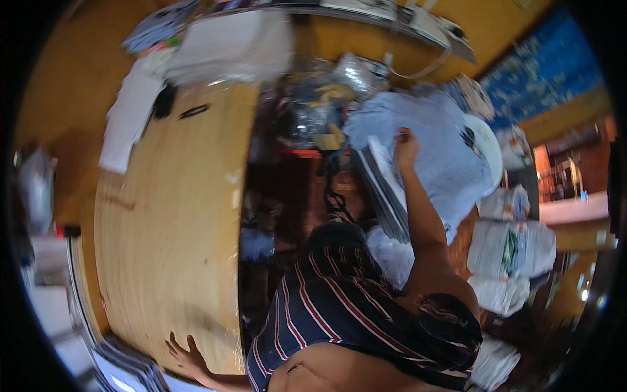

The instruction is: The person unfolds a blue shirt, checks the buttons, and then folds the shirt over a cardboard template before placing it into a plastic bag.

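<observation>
My left hand (189, 360) is open, fingers spread, at the near end of a pale wooden table (176, 228). My right arm stretches forward to a heap of light blue cloth (441, 140). At the heap's left part, my right hand (406, 149) has its fingers curled closed. Whether they pinch the cloth or anything else cannot be made out. Just left of that hand and forearm lies a slanted stack of folded white and dark grey pieces (382, 189), its near end beside my forearm. A round white surface (484, 153) shows at the heap's right edge.
White sheets (222, 42) and a dark pen-like object (194, 111) lie toward the table's far end. Clear plastic wrapping (307, 111) is piled beyond the gap right of the table. Wrapped white bundles (509, 248) stand at the right. Dark folded items (124, 366) sit at the near left.
</observation>
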`<state>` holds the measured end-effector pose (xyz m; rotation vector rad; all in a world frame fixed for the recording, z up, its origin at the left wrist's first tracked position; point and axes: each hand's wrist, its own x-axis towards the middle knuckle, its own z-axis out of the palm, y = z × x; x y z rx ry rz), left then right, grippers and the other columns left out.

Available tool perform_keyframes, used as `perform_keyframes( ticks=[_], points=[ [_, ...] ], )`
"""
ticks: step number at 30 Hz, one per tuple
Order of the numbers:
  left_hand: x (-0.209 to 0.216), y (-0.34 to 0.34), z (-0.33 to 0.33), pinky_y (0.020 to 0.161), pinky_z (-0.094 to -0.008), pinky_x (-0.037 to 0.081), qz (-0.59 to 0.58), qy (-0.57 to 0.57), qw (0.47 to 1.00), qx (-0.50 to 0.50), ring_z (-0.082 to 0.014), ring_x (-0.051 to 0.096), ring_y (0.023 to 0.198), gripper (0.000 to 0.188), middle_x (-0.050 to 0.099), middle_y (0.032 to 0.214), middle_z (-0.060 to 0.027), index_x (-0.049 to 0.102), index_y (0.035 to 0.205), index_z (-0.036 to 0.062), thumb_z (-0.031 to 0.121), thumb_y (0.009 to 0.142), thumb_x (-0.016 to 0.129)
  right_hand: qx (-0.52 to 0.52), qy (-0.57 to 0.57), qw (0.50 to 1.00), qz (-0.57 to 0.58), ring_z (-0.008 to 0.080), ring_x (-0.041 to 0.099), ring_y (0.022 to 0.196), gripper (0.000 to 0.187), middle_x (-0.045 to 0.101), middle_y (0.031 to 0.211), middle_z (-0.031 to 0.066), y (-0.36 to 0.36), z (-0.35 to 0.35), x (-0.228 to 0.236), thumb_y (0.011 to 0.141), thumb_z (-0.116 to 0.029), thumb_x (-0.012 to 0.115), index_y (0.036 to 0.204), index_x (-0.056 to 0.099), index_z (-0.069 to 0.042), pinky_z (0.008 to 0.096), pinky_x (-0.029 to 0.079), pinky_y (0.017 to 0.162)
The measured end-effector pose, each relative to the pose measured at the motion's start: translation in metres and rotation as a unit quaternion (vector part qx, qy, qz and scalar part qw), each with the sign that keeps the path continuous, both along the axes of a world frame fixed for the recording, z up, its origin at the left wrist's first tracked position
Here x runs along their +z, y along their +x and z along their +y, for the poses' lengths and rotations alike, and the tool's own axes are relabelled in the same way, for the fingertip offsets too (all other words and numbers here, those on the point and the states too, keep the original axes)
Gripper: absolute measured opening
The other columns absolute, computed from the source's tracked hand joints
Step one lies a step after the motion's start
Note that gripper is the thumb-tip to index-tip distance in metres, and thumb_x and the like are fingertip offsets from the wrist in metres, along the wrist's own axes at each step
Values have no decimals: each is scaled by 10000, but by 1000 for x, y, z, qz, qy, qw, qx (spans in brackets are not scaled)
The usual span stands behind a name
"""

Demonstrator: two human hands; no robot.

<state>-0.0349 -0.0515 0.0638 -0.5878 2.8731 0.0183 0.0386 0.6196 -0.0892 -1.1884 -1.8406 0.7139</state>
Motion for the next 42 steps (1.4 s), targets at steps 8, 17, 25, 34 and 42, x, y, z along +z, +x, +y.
perform_keyframes(
  ticks=[8,17,25,34,42],
  points=[
    [-1,-73,226,939,-641,117,-28,134,936,-324,-308,192,1278,481,190,1398,-79,346,1277,227,298,830,508,-556,-151,801,-162,327,563,749,292,575,897,161,403,33,-91,759,-275,498,940,591,-66,425,453,652],
    [-11,-52,447,970,-566,176,-104,120,746,-647,-290,303,1226,506,331,1328,-88,368,1256,177,255,792,553,-394,-481,738,262,177,489,590,277,540,724,45,374,-27,-128,801,-360,544,827,556,-85,384,394,544],
    [-8,3,555,920,-452,315,-66,190,580,-789,-295,451,1077,419,469,1177,-114,445,1182,110,118,776,550,-517,30,852,85,118,517,587,68,542,634,40,351,18,-26,746,51,509,703,525,1,261,397,496],
    [6,38,589,786,-385,424,69,277,527,-801,-307,544,909,331,557,1028,-138,514,1094,70,85,765,547,-441,43,850,-285,334,574,759,125,594,845,159,359,65,60,738,-112,529,846,594,-108,409,451,617],
    [6,35,579,761,-357,436,92,280,516,-804,-321,539,889,358,548,1016,-156,508,1103,49,67,749,560,-280,169,945,17,250,595,715,289,601,793,109,281,59,96,658,137,453,844,588,-39,299,467,635]
  ],
)
